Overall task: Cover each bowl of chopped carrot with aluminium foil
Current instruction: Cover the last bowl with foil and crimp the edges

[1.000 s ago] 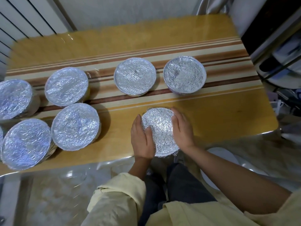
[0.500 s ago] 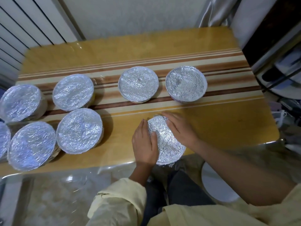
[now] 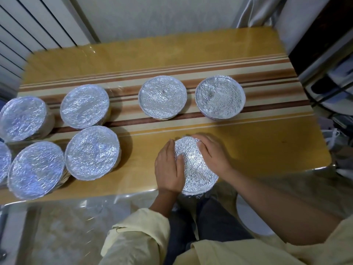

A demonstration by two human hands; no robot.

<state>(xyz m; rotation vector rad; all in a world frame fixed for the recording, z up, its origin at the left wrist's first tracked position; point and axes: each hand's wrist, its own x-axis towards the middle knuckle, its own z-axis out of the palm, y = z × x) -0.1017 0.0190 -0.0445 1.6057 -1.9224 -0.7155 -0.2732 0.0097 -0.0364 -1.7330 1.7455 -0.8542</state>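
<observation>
Because foil [image 3: 196, 175] wraps the near bowl [image 3: 191, 150] completely, I cannot see what is inside it, and my own hands hide much of its rim. At the frame's 9 o'clock edge one covered bowl [image 3: 3, 161] is cut off, leaving only a sliver.

The near bowl sits at the 6 o'clock edge of the table [image 3: 133, 58], its near rim reaching just past that edge. Its foil is finely crinkled and bright silver, pulled flat across the top and tucked down round the rim.

My left hand [image 3: 169, 167] lies against its 9 o'clock side, fingers straight, thumb pressing on the foil top. My right hand [image 3: 212, 152] cups the rim from 12 to 3 o'clock, fingers curled over the edge.

Six more foil-covered bowls [image 3: 162, 97] stand farther out, from 9 to 1 o'clock, apart from mine.
</observation>
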